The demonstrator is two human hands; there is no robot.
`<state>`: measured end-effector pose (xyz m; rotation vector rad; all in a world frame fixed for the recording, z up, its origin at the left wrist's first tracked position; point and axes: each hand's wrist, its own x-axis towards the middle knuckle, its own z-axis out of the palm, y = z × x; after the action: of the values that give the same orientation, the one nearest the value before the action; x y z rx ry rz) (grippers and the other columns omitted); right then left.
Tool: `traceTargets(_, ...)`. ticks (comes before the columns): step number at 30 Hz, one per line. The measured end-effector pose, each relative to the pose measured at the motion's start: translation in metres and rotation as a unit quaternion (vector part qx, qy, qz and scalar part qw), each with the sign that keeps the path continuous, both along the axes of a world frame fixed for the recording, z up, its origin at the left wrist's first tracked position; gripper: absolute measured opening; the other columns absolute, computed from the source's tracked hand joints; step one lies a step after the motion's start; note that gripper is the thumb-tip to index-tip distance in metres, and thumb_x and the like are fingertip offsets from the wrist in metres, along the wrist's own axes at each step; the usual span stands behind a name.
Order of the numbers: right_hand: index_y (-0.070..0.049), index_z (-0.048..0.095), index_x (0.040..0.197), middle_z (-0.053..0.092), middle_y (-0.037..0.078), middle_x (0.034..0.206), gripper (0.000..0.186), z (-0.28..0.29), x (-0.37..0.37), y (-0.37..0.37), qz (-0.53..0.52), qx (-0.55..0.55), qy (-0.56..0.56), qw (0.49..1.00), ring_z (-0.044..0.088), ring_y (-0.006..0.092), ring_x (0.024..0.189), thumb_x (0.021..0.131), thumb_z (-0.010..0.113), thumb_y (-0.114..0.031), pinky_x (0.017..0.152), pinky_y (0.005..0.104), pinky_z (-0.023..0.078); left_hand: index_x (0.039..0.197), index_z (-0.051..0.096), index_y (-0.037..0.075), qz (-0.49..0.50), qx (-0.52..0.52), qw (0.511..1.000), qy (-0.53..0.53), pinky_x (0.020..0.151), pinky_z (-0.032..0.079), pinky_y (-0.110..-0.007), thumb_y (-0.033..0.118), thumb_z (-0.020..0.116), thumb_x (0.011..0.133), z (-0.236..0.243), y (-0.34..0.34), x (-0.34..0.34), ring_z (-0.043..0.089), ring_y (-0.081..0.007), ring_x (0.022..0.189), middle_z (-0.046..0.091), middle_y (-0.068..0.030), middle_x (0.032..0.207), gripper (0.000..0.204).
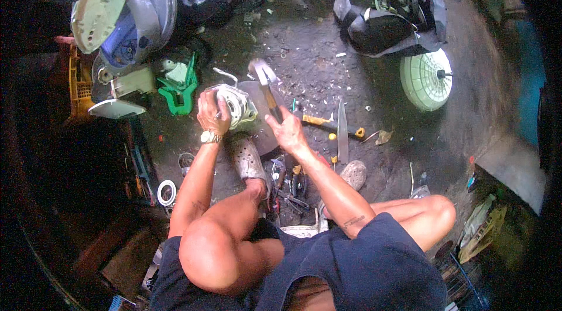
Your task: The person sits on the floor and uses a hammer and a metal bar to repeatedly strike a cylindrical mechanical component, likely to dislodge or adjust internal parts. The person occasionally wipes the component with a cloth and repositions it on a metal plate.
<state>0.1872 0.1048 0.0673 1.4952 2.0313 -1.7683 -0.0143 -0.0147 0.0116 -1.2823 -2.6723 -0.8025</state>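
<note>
The person sits on the floor, right hand (pixel 285 128) wrapped tight around one raised hammer (pixel 264 79), left hand (pixel 212 113) pressing down on one small motor (pixel 237 103) by one flat stone (pixel 257 118), so I think a careful hit comes next, one big knife (pixel 342 129) lying farther off.

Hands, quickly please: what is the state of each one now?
Left hand: closed on the motor part.
Right hand: closed around the hammer handle.
</note>
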Motion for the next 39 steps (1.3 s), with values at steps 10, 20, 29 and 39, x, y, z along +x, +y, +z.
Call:
traceTargets(10,0.003,0.060,0.114,0.065,0.032,0.105,0.048,-0.042,0.010,-0.038,-0.005,0.044,-0.040,0.998,0.065,0.0417,0.101,0.089,0.063,-0.039,0.086,0.0457,0.051,0.108,0.057,0.005,-0.011,0.026,1.000,-0.001,0.082,0.048,-0.050,0.017,0.056,0.087,-0.002,0.004,0.000,0.057,-0.0412,0.097,0.059,-0.0198,0.106,0.025)
traceTargets(20,-0.001,0.058,0.127,0.067,0.027,0.108,0.052,-0.038,0.040,-0.050,-0.063,-0.058,0.053,0.995,0.065,0.0409,0.105,0.086,0.065,-0.032,0.092,0.0448,0.050,0.108,0.057,0.002,-0.017,0.043,0.998,-0.044,0.083,0.049,-0.046,0.017,0.054,0.092,-0.004,-0.004,-0.014,0.060,-0.0403,0.095,0.063,-0.0202,0.102,0.023)
traceTargets(29,0.000,0.059,0.125,0.068,0.027,0.106,0.054,0.002,0.045,-0.039,0.030,-0.045,0.052,0.997,0.068,0.0347,0.103,0.086,0.070,-0.036,0.089,0.0410,0.051,0.114,0.061,0.003,-0.020,0.125,0.946,-0.298,0.090,0.048,-0.035,0.016,0.053,0.095,-0.013,-0.034,-0.059,0.064,-0.0240,0.101,0.068,-0.0131,0.108,0.025)
traceTargets(39,-0.005,0.061,0.112,0.070,0.016,0.079,0.033,0.059,0.015,-0.028,0.181,-0.030,0.013,0.983,0.067,0.0234,0.067,0.090,0.069,-0.028,0.065,0.0382,0.051,0.124,0.067,0.006,0.203,0.281,0.731,-0.587,0.102,0.040,-0.032,0.045,0.055,0.098,-0.060,-0.080,-0.095,0.057,-0.0186,0.115,0.064,-0.0065,0.127,0.049)
